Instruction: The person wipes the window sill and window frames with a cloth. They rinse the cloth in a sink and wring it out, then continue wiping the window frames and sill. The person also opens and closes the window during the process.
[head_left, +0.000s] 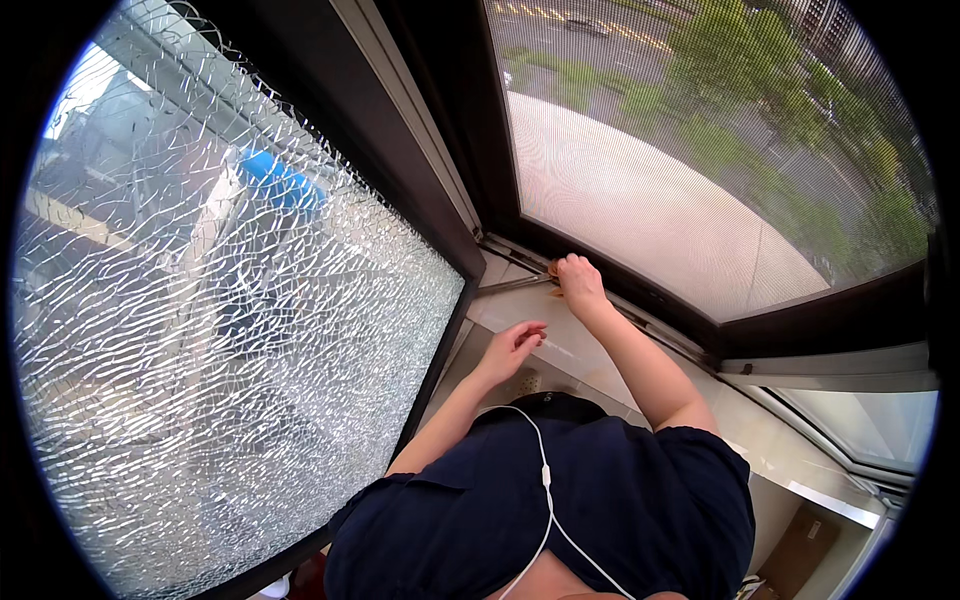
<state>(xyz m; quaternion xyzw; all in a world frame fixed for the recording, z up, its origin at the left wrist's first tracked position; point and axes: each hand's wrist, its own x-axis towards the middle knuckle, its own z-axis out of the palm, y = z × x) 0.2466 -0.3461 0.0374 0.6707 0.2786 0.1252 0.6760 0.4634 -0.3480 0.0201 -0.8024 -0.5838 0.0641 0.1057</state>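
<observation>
My right hand is closed around a crumpled orange-brown cloth, mostly hidden under the fingers. It presses down at the metal track of the window frame, beside a thin metal stay arm. Lower and to the left, my left hand hovers over the pale tiled sill, fingers loosely curled with nothing in them. An open casement sash fills the left side, its pane covered in a dense crackled pattern. Beyond my right hand stands a dark-framed insect screen.
A white cable hangs over my dark shirt. Another window pane sits at the far right, above a recess holding a brown panel. Through the screen show trees and a road far below.
</observation>
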